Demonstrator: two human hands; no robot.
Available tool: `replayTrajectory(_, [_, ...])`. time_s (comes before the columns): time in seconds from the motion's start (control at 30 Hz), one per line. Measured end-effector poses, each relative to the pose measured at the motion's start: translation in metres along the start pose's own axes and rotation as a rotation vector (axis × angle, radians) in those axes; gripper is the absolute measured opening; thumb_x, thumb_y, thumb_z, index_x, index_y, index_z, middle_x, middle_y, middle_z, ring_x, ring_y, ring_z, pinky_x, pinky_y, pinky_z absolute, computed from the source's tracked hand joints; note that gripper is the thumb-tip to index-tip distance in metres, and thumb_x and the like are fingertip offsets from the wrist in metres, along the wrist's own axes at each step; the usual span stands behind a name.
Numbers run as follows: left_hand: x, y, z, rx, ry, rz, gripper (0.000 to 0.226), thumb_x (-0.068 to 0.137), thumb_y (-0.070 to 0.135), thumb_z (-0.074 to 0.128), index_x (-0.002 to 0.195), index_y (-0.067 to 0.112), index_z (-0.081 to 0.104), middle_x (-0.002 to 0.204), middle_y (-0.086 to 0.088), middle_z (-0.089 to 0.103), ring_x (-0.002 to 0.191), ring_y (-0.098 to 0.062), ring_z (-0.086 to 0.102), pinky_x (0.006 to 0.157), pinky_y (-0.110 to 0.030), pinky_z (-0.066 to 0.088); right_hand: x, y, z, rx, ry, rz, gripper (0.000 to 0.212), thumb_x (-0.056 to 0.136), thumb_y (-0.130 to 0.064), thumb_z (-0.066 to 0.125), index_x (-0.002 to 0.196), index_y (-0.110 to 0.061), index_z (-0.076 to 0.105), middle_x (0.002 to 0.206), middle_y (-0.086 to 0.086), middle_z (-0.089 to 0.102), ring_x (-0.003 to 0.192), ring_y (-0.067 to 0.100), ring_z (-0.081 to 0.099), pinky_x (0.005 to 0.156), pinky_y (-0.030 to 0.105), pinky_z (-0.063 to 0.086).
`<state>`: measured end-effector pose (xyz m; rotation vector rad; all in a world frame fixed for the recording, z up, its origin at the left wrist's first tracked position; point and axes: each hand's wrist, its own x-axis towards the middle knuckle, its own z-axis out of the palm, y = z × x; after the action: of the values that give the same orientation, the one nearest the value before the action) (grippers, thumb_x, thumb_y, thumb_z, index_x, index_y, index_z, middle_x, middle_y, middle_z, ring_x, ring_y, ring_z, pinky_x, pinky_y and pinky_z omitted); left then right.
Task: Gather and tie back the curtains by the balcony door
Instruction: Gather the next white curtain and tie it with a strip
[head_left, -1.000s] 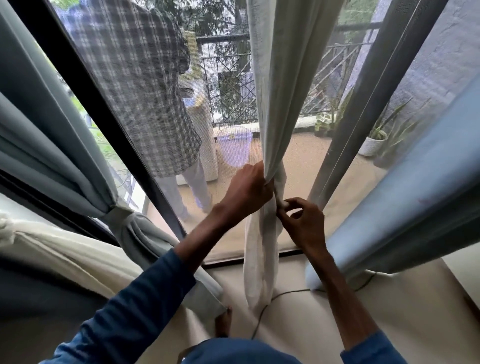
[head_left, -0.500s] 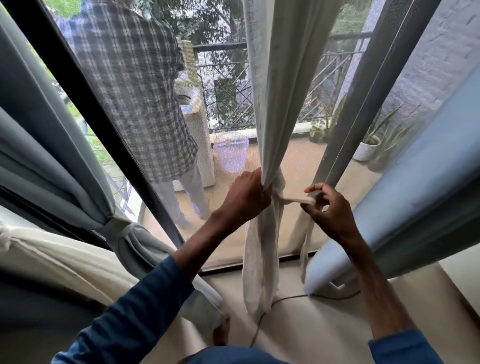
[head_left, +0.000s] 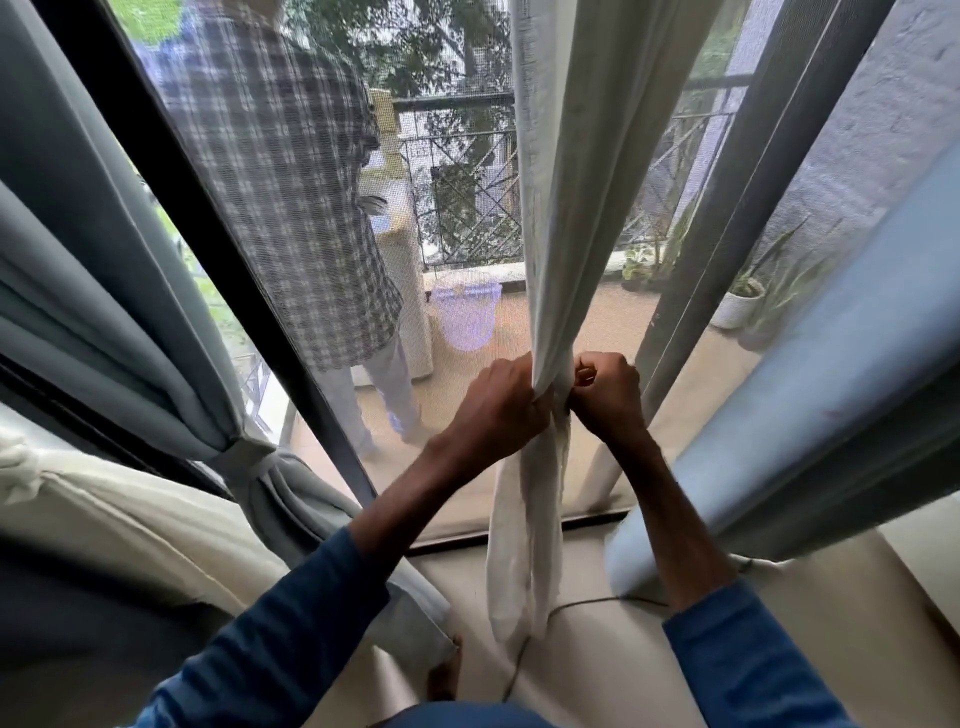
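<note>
Right hand (head_left: 605, 392) has returned to the cream curtain (head_left: 571, 208), gripping it (left hand (head_left: 501, 405) grips too).

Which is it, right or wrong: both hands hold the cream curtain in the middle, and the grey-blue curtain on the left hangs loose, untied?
Partly wrong. The left hand and right hand do hold the cream curtain in the middle, but the head view shows the grey-blue curtain on the left tied with a band, not loose.
</note>
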<state>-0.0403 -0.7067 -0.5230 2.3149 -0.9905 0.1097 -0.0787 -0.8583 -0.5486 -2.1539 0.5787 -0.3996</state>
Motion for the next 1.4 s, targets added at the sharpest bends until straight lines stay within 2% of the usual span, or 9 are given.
replayTrajectory(0.1, [0.000, -0.010, 0.001, 0.020, 0.002, 0.000, 0.017, 0.097, 0.022, 0.048, 0.082, 0.018, 0.041, 0.074, -0.016, 0.059, 0.068, -0.042, 0.055, 0.057, -0.037, 0.036, -0.003, 0.007, -0.001, 0.323, -0.212, 0.034, 0.007, 0.072, -0.009, 0.068, 0.070, -0.015, 0.070, 0.065, 0.001, 0.071, 0.063, 0.004, 0.061, 0.067, 0.031, 0.052])
replayTrajectory(0.23, [-0.001, -0.015, 0.005, 0.015, -0.010, 0.057, 0.021, 0.100, 0.030, 0.042, 0.094, 0.012, 0.052, 0.089, -0.014, 0.059, 0.085, -0.035, 0.056, 0.072, -0.041, 0.048, -0.012, 0.010, -0.005, 0.542, -0.409, 0.082, 0.025, 0.095, -0.018, 0.060, 0.102, 0.005, 0.068, 0.087, 0.015, 0.068, 0.086, 0.024, 0.062, 0.080, 0.040, 0.053])
replayTrajectory(0.43, [0.006, -0.013, -0.003, -0.105, -0.096, 0.107, 0.019, 0.105, 0.021, 0.043, 0.102, 0.006, 0.053, 0.100, -0.016, 0.056, 0.092, -0.030, 0.052, 0.085, -0.044, 0.046, -0.039, 0.024, -0.019, 0.908, -0.617, 0.192, 0.035, 0.098, -0.035, 0.050, 0.114, -0.015, 0.073, 0.113, 0.006, 0.073, 0.105, 0.018, 0.067, 0.087, 0.032, 0.051])
replayTrajectory(0.57, [-0.004, -0.003, -0.010, -0.244, -0.336, -0.102, 0.040, 0.106, 0.046, 0.036, 0.097, 0.011, 0.054, 0.084, -0.010, 0.062, 0.084, -0.033, 0.060, 0.079, -0.043, 0.049, -0.051, 0.020, -0.015, 0.563, -0.575, -0.067, 0.034, 0.082, -0.002, 0.080, 0.115, -0.008, 0.072, 0.111, 0.005, 0.077, 0.105, 0.015, 0.071, 0.089, 0.033, 0.057])
replayTrajectory(0.7, [-0.010, 0.005, -0.010, 0.193, -0.373, -0.052, 0.077, 0.096, 0.063, 0.013, 0.112, 0.006, 0.062, 0.087, -0.019, 0.061, 0.082, -0.037, 0.059, 0.072, -0.038, 0.042, -0.058, 0.013, -0.007, 0.522, -0.409, -0.044, 0.038, 0.075, -0.007, 0.087, 0.111, -0.011, 0.073, 0.095, -0.005, 0.079, 0.093, 0.008, 0.074, 0.077, 0.021, 0.056])
replayTrajectory(0.93, [-0.016, -0.019, -0.014, 0.279, -0.357, 0.002, 0.057, 0.094, 0.066, 0.045, 0.066, 0.018, 0.034, 0.079, -0.017, 0.059, 0.081, -0.038, 0.060, 0.066, -0.038, 0.039, -0.054, 0.021, -0.013, 0.460, -0.402, -0.068, 0.025, 0.080, -0.005, 0.082, 0.102, -0.014, 0.076, 0.096, -0.001, 0.079, 0.091, 0.004, 0.072, 0.080, 0.024, 0.057])
replayTrajectory(1.07, [-0.024, -0.027, -0.019, 0.169, -0.317, 0.102, 0.063, 0.090, 0.069, 0.054, 0.050, 0.024, 0.034, 0.051, -0.002, 0.051, 0.055, -0.033, 0.048, 0.064, -0.041, 0.050, -0.051, 0.027, -0.016, 0.470, -0.360, -0.044, 0.030, 0.080, -0.006, 0.082, 0.108, 0.003, 0.073, 0.103, 0.012, 0.075, 0.092, 0.013, 0.069, 0.083, 0.031, 0.058])
replayTrajectory(1.23, [-0.043, -0.027, -0.016, 0.103, -0.203, 0.015, 0.056, 0.094, 0.055, 0.045, 0.060, 0.013, 0.060, 0.055, 0.004, 0.067, 0.054, -0.020, 0.065, 0.057, -0.037, 0.052, -0.048, 0.023, -0.015, 0.426, -0.206, -0.007, 0.031, 0.075, -0.010, 0.088, 0.093, 0.010, 0.073, 0.085, 0.008, 0.071, 0.064, -0.004, 0.062, 0.061, 0.014, 0.051])
replayTrajectory(1.4, [-0.070, -0.001, 0.006, 0.184, -0.235, 0.027, 0.020, 0.097, 0.021, 0.052, 0.078, 0.016, 0.054, 0.078, -0.016, 0.066, 0.075, -0.041, 0.060, 0.061, -0.044, 0.046, -0.045, 0.022, -0.006, 0.181, -0.179, -0.006, 0.035, 0.072, -0.034, 0.091, 0.079, -0.005, 0.072, 0.071, 0.001, 0.064, 0.062, -0.002, 0.052, 0.050, 0.020, 0.040])
